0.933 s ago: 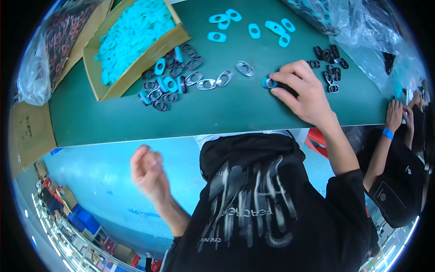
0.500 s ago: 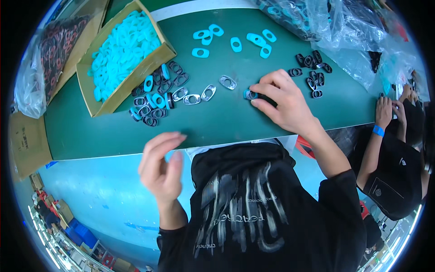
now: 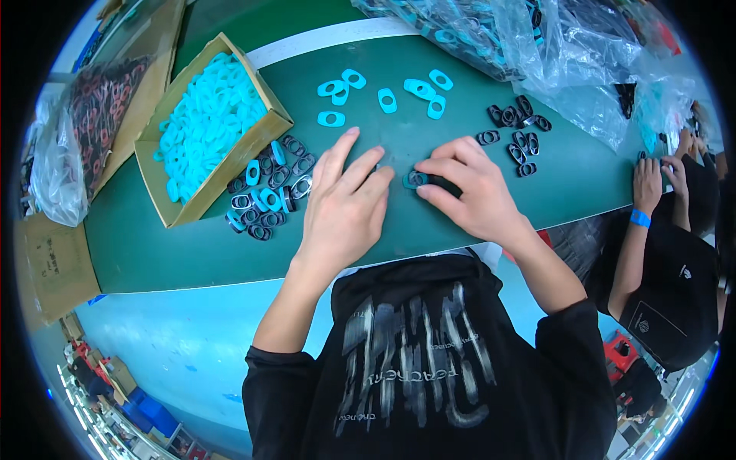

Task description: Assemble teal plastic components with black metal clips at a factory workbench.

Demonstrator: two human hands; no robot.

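My right hand [image 3: 479, 188] pinches a small dark oval part with some turquoise on it [image 3: 415, 179] just above the green table [image 3: 253, 264]. My left hand [image 3: 343, 205] reaches across the table beside it, fingers apart and bent downward. It covers most of the row of silver-faced oval rings; one silver ring [image 3: 301, 187] shows past its edge. To its left lies a heap of black oval rings, with a turquoise ring [image 3: 270, 200] and others like it mixed in. Whether the left fingertips touch a ring is hidden.
A cardboard box [image 3: 268, 129] full of turquoise rings stands at the left. Several loose turquoise rings [image 3: 387, 100] lie farther back, and black rings [image 3: 508, 116] at the right. Plastic bags [image 3: 567, 84] fill the far right corner. A co-worker's arm [image 3: 630, 253] rests at the right.
My left hand has moved from the table's front edge forward and right, over the silver rings. My right hand still pinches the part in nearly the same place. The view has shifted slightly.
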